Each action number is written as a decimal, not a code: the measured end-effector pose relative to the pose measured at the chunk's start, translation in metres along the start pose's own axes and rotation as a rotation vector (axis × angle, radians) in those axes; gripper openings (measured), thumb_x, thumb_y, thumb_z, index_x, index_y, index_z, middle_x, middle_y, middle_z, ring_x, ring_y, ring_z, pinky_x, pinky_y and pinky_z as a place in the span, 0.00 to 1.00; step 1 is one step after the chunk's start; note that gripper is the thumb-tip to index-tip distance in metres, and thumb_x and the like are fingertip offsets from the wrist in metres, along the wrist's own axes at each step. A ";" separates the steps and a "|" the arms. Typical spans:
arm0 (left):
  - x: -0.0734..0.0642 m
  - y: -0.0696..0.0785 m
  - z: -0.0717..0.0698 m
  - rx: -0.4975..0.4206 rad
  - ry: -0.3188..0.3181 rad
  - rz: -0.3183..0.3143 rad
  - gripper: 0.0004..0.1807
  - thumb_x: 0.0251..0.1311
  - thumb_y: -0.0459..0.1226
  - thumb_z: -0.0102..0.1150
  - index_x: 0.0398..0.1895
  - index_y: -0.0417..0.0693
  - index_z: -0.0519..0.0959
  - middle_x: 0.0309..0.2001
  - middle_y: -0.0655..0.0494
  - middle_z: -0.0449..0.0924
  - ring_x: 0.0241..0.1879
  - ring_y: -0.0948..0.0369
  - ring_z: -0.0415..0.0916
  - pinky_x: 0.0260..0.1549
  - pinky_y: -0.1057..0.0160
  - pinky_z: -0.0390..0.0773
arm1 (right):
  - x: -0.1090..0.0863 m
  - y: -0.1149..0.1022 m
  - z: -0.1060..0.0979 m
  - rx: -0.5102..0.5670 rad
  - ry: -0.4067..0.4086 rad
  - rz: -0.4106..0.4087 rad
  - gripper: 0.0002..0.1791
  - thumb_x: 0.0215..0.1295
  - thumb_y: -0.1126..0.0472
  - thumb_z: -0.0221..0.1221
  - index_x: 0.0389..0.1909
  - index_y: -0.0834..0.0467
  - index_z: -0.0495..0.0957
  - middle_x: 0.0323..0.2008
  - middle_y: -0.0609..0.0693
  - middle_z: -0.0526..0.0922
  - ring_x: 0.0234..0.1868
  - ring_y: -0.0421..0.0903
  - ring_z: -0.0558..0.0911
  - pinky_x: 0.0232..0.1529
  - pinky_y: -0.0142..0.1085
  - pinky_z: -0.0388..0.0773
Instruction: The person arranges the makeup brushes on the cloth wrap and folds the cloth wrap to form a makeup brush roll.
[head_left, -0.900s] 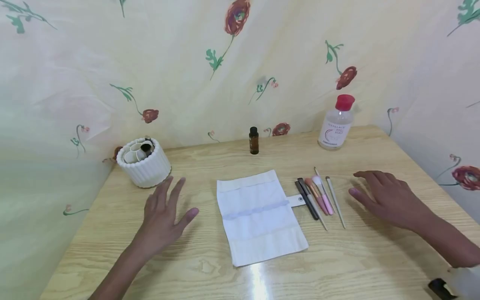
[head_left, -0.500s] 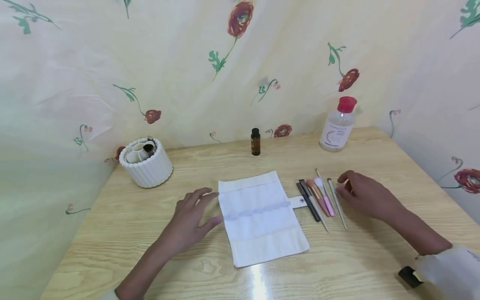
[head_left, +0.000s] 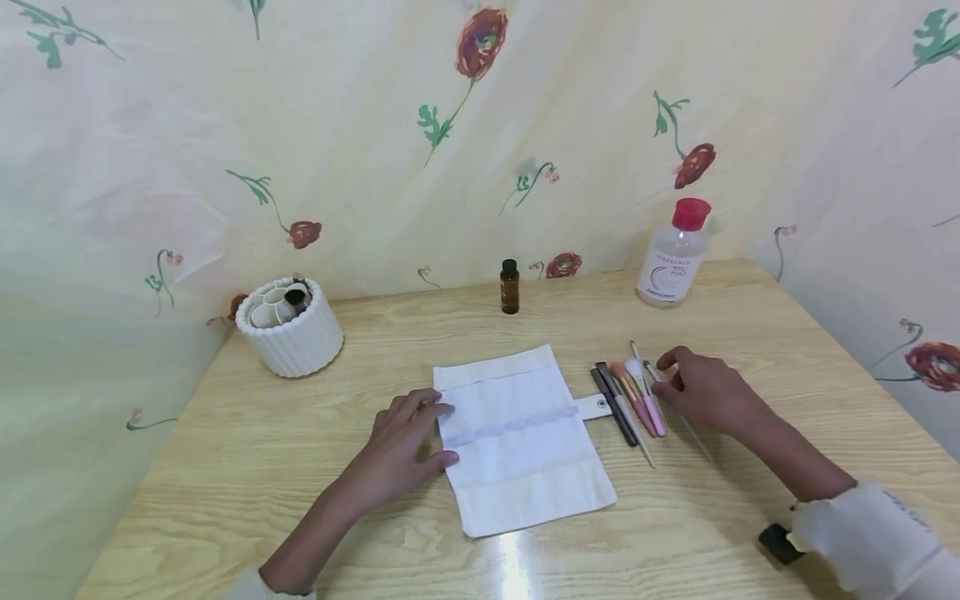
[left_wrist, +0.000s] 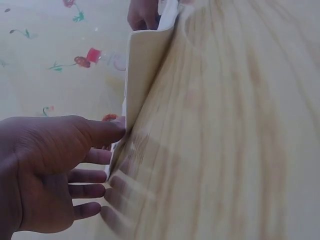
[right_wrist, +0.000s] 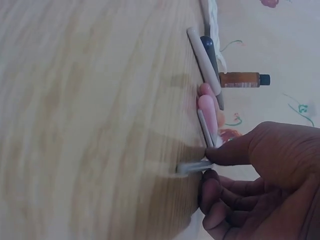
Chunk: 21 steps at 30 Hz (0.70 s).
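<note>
A white fabric brush roll [head_left: 525, 475] lies unrolled on the table, its snap strap [head_left: 592, 407] out to the right. My left hand [head_left: 401, 450] is at its left edge, fingertips over the cloth; in the left wrist view the thumb touches the edge and the fingers are spread nearly straight. My right hand [head_left: 708, 396] pinches a slim grey makeup brush [head_left: 696, 437] between thumb and fingers; it is blurred in the right wrist view. Just left of it lie several other brushes, among them a pink-handled brush [head_left: 652, 417] and a black-handled brush [head_left: 618, 417].
At the back left stands a white ribbed holder [head_left: 300, 342] with brushes inside. A small brown bottle [head_left: 510, 292] is at the back centre, and a clear bottle with a red cap [head_left: 670, 271] at the back right. A floral curtain [head_left: 375, 125] hangs behind the table.
My left hand has moved right onto the roll's edge. The right hand has moved left and taken hold of the slim grey brush, whose handle end has swung rightward.
</note>
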<state>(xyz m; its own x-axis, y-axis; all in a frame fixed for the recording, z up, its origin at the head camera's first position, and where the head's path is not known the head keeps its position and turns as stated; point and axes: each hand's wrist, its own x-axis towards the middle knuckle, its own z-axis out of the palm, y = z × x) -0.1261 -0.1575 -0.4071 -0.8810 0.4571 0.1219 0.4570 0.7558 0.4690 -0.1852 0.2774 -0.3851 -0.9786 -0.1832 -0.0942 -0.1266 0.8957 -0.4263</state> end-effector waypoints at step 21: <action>0.001 -0.005 0.004 -0.051 0.001 -0.004 0.34 0.59 0.47 0.71 0.67 0.51 0.71 0.71 0.50 0.60 0.69 0.49 0.55 0.60 0.41 0.57 | 0.015 -0.031 -0.031 0.152 0.308 -0.126 0.24 0.72 0.62 0.56 0.65 0.65 0.66 0.43 0.62 0.80 0.33 0.52 0.81 0.24 0.39 0.77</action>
<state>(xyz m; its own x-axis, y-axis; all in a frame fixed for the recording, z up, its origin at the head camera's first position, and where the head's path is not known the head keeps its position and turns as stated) -0.1289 -0.1591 -0.4125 -0.8831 0.4535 0.1201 0.4462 0.7327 0.5139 -0.2013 0.2593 -0.3455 -0.9626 -0.1371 0.2336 -0.2469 0.7990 -0.5483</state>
